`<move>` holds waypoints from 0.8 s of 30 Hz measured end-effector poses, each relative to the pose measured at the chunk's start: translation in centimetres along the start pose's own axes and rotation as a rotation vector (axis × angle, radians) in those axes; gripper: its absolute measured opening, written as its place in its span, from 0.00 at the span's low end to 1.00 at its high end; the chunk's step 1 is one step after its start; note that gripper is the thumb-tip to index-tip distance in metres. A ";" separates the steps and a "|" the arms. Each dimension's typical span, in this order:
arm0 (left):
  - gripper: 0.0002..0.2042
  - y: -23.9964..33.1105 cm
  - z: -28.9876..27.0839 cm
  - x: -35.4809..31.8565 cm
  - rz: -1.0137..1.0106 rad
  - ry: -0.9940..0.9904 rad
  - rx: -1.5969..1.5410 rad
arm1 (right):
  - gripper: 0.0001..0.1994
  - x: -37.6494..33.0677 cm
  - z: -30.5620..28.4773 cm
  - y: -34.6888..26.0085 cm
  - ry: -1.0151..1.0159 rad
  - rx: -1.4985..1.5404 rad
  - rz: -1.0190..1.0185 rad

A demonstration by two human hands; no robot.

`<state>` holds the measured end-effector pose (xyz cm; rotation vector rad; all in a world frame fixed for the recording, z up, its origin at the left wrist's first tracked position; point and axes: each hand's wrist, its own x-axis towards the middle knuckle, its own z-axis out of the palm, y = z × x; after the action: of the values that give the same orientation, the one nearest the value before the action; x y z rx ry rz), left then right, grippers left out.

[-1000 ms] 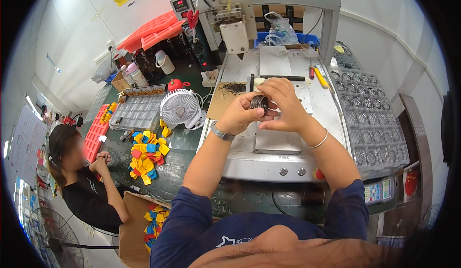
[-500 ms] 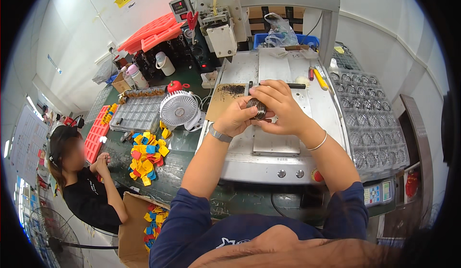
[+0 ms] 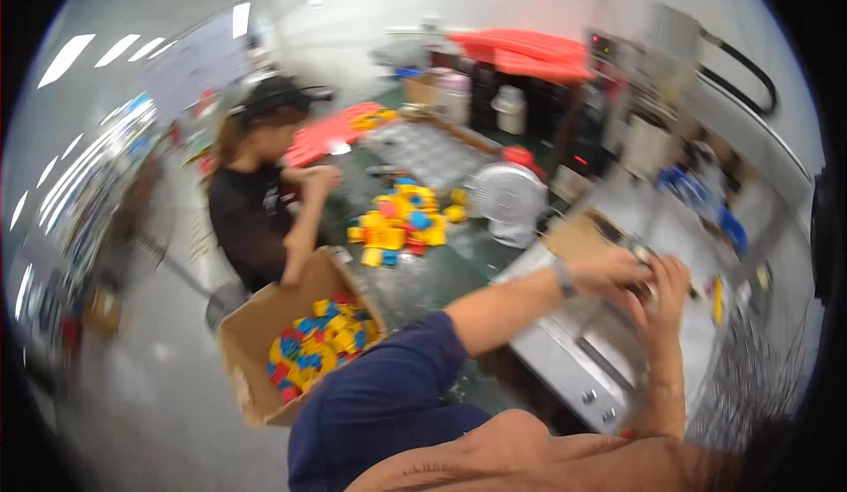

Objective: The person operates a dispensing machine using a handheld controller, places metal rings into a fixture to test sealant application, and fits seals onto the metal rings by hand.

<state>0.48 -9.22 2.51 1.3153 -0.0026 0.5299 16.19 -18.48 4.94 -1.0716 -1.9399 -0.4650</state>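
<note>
View has swung left; left hand [image 3: 609,271], right hand [image 3: 662,291] grip clamped on small part [image 3: 637,291].

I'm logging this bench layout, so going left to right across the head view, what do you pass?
Cardboard box of coloured blocks → pile of yellow and blue blocks on the table → small white fan → left hand → right hand, both on a small blurred part.

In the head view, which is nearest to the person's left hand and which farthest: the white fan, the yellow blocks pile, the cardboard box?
1. White fan, up-left of the left hand.
2. Yellow blocks pile, farther left on the table.
3. Cardboard box, lower left.
</note>
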 end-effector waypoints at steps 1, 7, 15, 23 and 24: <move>0.15 0.0 0.2 -0.1 -0.048 0.062 -0.131 | 0.26 -0.1 0.0 -0.2 0.023 -0.009 -0.031; 0.17 0.7 0.7 -0.7 -0.132 0.132 -0.112 | 0.30 -0.7 0.2 -0.3 -0.060 0.066 0.014; 0.12 0.5 0.9 -0.3 -0.003 0.078 -0.170 | 0.27 -1.3 0.7 0.2 0.004 0.130 0.105; 0.12 0.8 1.3 -0.5 -0.015 0.130 -0.086 | 0.26 -1.4 0.8 0.7 0.053 0.226 0.176; 0.12 0.9 1.3 -0.4 0.029 0.099 -0.081 | 0.26 -1.4 0.9 0.8 0.038 0.215 0.155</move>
<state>0.16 -10.41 3.57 1.2103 0.0385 0.6138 16.81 -18.17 3.25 -1.0551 -1.8110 -0.1860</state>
